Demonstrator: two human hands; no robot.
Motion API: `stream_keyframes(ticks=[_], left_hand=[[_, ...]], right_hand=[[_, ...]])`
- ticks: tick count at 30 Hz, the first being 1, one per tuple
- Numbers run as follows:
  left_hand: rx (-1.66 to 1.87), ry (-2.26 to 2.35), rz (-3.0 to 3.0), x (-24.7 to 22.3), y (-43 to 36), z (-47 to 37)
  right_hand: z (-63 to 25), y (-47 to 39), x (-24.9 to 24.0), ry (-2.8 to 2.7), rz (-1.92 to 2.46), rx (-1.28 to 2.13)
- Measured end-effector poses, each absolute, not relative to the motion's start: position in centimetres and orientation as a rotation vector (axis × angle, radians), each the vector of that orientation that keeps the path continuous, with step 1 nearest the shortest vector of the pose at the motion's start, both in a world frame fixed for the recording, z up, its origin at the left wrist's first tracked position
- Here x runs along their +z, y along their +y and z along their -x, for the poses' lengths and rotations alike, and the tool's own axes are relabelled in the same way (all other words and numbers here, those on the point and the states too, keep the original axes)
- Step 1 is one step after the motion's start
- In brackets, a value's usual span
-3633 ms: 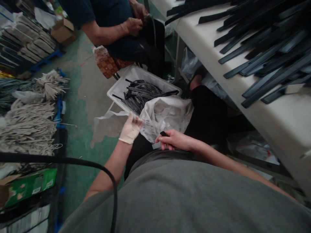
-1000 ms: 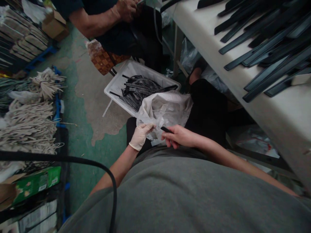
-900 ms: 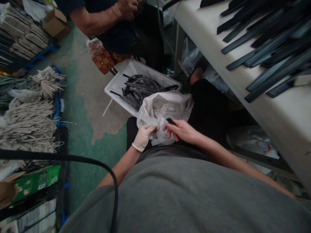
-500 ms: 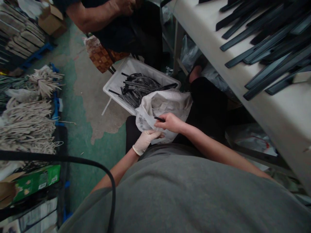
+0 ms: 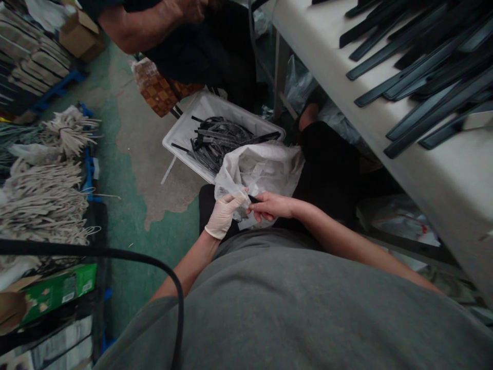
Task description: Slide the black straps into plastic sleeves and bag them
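My left hand (image 5: 226, 211), in a pale glove, is closed at the near edge of a white plastic bag (image 5: 283, 159); what it pinches is too small to make out. Right beside it, my bare right hand (image 5: 271, 206) is closed on a small black piece (image 5: 253, 199), whose tip points toward the gloved fingers. The bag lies open over my lap and against a white bin (image 5: 185, 154). Inside the bin is a tangle of black strips (image 5: 221, 136).
Many long black strips (image 5: 408, 97) lie on a white table (image 5: 331, 77) at the right. Another person's forearm (image 5: 146, 25) is at the top. Bundled pale cords (image 5: 46, 200) are stacked at the left. A black cable (image 5: 154, 259) crosses the lower left.
My left hand has moved up, its fingers now near the tip of the black piece. My right hand has shifted slightly down and right, still holding that piece.
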State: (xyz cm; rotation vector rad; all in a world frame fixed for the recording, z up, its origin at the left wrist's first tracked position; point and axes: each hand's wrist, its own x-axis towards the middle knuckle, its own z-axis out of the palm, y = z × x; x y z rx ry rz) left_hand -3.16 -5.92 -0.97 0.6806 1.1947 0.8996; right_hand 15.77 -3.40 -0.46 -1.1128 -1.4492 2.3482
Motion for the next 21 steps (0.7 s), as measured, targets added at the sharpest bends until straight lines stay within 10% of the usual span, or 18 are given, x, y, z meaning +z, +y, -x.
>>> stream_keyframes(ticks=[5, 12, 21], left_hand=[[0.851, 1.228, -0.694, -1.3, -6.2, 2.3], [1.093, 1.257, -0.31, -1.4, -5.0, 2.7], [1.03, 1.275, -0.133, -1.7, -4.7, 2.2]], right_hand=[[-14.5, -3.7, 0.2, -1.585, 1.09, 2.342], [-17.7, -5.4, 3.2, -2.239, 1.736, 1.288], [-19.8, -7.8, 5.9, -2.081, 1.774, 1.223]])
